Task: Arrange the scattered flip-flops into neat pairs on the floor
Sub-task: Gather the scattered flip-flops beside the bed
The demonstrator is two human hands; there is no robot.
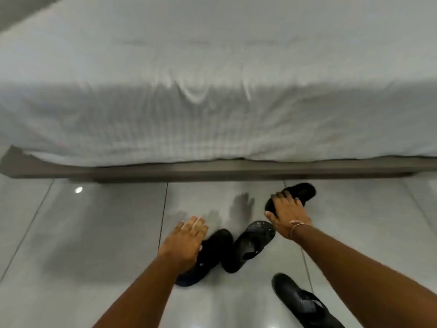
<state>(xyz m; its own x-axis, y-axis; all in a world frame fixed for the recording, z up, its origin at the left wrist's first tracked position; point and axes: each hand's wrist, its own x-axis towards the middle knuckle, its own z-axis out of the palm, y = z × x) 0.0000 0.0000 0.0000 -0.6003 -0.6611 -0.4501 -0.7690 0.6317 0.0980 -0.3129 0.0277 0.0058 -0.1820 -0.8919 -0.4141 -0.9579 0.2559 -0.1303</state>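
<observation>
Four black flip-flops are lying scattered on the glossy grey tiled floor (94, 233), just in front of a bed; the right hand (287, 215) is reaching forward and clasping the far flip-flop (303, 191), fingers curling over its near end, thumb spreading out to the left below it; that flip-flop is sitting close to the dark bed base (212, 170), angled up towards the right, and whether it is resting on the tiles or lifting clear of them is not something the view is settling. The left hand (185, 243) is hovering palm-down with fingers stretched out flat and released, gripping nothing; it is covering the left edge of the left flip-flop (214, 250), though contact is hard to call. Just beside that one, the middle flip-flop (251, 245) is lying strap-up, its toe end speckled with pale marks and pointing up towards the right wrist; these two are lying side by side, touching or all but touching. The near flip-flop (300, 304) is lying well apart at the lower right, strap-up, partly hiding under the right forearm. A thin bracelet (298, 225) is showing on the right wrist; a white sheet (212, 102) is draping down over the mattress side above the base; hand shadows are falling on the tiles between the two hands.
</observation>
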